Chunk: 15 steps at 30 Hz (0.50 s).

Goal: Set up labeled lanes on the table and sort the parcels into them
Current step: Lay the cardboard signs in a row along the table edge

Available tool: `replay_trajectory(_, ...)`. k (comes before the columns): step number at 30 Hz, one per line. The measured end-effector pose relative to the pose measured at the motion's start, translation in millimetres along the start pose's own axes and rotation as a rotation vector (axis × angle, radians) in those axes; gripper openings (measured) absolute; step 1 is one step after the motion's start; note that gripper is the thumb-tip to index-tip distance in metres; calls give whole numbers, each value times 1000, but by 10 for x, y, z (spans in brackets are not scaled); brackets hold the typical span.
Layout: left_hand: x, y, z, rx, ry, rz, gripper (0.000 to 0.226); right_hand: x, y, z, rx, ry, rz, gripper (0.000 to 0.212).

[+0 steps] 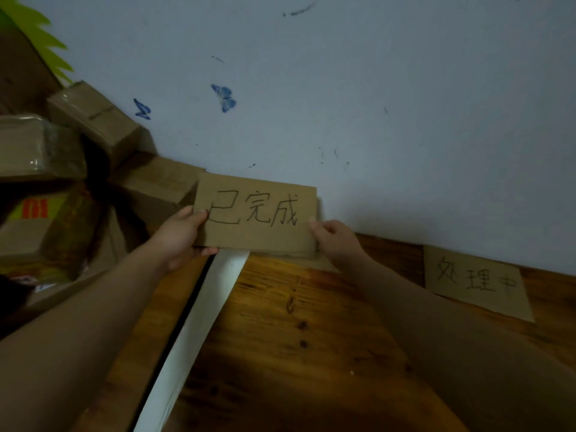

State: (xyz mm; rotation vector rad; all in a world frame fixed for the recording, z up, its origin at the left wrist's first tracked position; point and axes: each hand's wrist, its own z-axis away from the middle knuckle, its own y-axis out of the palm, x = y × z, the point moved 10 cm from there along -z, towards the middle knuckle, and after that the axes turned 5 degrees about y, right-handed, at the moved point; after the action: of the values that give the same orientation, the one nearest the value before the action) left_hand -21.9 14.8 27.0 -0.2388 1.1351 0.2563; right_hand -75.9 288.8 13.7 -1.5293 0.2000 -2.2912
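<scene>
Parcels (93,120) are crowding left of my left hand (180,236); worktop (296,322) is spreading beneath both. It and my right hand (335,241) are pinching the cardboard label's (255,218) side edges, upright.

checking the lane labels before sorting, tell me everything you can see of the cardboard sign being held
The cardboard sign is a flat brown rectangle with 已完成 handwritten in dark strokes. It is held upright, facing the camera, before the pale wall at the far edge of the wooden table. The left hand pinches its left edge, the right hand its right edge. Whether its bottom touches the table is unclear.
</scene>
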Motion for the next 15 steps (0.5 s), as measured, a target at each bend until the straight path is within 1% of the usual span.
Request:
replay_trajectory(2, -57, 310, 117, 68, 18, 9, 17, 51, -254, 150, -79, -26, 24, 36)
replay_trajectory(4, -101, 589, 235, 120, 29, 19, 16, 10, -550, 307, -147, 1, 40, 34)
replay_trajectory(9, -146, 1246, 539, 231, 22, 32, 18, -231, -1235, 721, -210, 65, -58, 24)
replay_trajectory(12, -137, 1645, 722, 254, 27, 8, 17, -393, -1703, 906, -283, 67, -47, 23)
replay_trajectory(15, -91, 2057, 913, 250, 33, 3, 15, -585, -2202, 1032, -310, 52, -42, 25)
